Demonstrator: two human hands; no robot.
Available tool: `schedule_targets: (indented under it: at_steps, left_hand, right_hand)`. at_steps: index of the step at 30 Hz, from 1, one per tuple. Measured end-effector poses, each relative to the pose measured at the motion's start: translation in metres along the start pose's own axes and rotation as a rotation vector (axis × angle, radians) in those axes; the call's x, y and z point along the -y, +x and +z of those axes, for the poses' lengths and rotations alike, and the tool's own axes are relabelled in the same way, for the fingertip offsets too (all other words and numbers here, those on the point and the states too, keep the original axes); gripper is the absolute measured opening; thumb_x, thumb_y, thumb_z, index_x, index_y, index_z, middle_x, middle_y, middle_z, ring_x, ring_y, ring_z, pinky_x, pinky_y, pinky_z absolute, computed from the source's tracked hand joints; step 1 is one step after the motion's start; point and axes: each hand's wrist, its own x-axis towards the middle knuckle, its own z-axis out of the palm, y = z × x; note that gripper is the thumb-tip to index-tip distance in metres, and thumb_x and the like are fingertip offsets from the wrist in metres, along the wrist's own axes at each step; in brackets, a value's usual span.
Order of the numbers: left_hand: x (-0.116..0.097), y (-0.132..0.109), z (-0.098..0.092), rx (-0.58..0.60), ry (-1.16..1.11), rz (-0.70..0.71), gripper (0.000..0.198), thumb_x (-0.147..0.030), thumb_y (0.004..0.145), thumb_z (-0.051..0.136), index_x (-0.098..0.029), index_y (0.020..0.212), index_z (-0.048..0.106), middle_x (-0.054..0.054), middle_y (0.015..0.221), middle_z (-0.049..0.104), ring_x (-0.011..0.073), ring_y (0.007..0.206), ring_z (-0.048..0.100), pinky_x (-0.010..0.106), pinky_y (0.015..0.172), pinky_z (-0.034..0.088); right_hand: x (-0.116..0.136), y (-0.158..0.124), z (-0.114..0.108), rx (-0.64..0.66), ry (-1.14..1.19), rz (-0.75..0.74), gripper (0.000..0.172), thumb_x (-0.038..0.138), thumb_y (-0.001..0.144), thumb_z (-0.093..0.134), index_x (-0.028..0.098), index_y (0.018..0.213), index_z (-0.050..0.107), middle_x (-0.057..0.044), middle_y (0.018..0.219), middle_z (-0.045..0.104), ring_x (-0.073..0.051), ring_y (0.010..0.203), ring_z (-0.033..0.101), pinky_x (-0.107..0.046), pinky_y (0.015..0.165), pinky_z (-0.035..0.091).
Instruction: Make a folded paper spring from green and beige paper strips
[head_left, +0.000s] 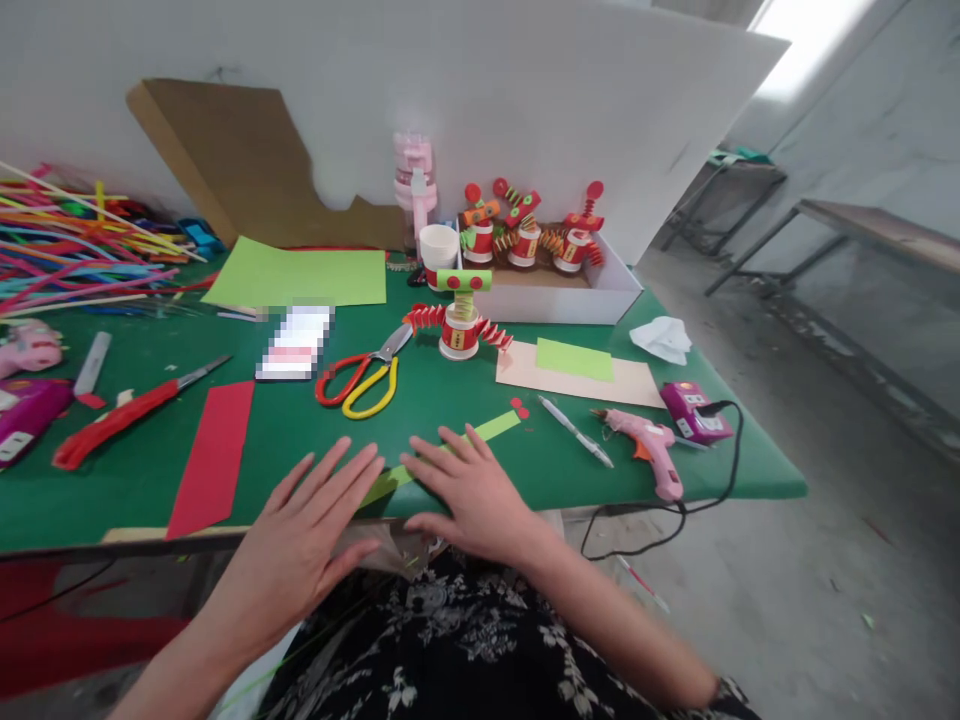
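Left hand (304, 530) and right hand (478, 500) palms down, fingers outstretched, gripping nothing, both at green strip (496, 427), lower centre of frame, likely pressing it flat; scissors (385, 354) left of centre, glue gun (651, 440) right, probably laid within easy reach

Near the front edge of the table (285, 430), the left hand (311, 530) and right hand (480, 498) rested on a green paper strip (496, 426). A glue gun (654, 446) lay towards the right front corner; a white box (555, 306) stood by the back edge.
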Motion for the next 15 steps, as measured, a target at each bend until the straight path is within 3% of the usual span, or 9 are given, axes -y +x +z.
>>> schedule_targets:
  at_steps: [3, 6, 12, 15]
  left_hand:
    - [0.004, -0.017, 0.017, 0.005, 0.054, 0.042, 0.07, -0.053, 0.097, 0.036, -0.024, 0.157, 0.016, 0.008, 0.152, 0.049, 0.0312, 0.142, 0.039, 0.051, 0.12, 0.018]
    - [0.01, -0.028, 0.027, 0.006, 0.052, 0.028, 0.068, -0.051, 0.097, 0.035, -0.029, 0.157, 0.012, 0.006, 0.15, 0.051, 0.0307, 0.14, 0.043, 0.052, 0.12, 0.017]
    - [0.014, -0.041, 0.025, -0.011, 0.049, -0.145, 0.07, -0.042, 0.091, 0.037, -0.046, 0.154, 0.006, -0.004, 0.145, 0.052, 0.0335, 0.128, 0.056, 0.061, 0.109, 0.033]
    - [0.018, -0.046, 0.024, -0.046, 0.023, -0.169, 0.073, -0.035, 0.086, 0.037, -0.051, 0.152, 0.01, -0.01, 0.142, 0.051, 0.0326, 0.124, 0.059, 0.061, 0.101, 0.039]
  right_hand:
    - [0.009, -0.008, 0.003, 0.079, -0.048, -0.001, 0.072, 0.066, 0.093, 0.043, 0.023, 0.15, 0.039, -0.004, 0.157, 0.04, -0.035, 0.147, 0.025, -0.06, 0.12, 0.014]
    - [0.009, -0.014, 0.002, 0.093, -0.064, 0.012, 0.071, 0.066, 0.094, 0.038, 0.023, 0.151, 0.036, -0.002, 0.158, 0.037, -0.033, 0.149, 0.023, -0.058, 0.122, 0.014]
    - [-0.013, -0.032, -0.003, 0.006, -0.078, 0.189, 0.072, 0.065, 0.094, 0.041, 0.021, 0.151, 0.036, -0.005, 0.158, 0.037, -0.032, 0.148, 0.026, -0.056, 0.122, 0.019]
    - [-0.027, -0.04, -0.01, -0.034, -0.091, 0.306, 0.07, 0.062, 0.096, 0.041, 0.017, 0.15, 0.038, -0.007, 0.158, 0.037, -0.032, 0.148, 0.028, -0.058, 0.122, 0.017]
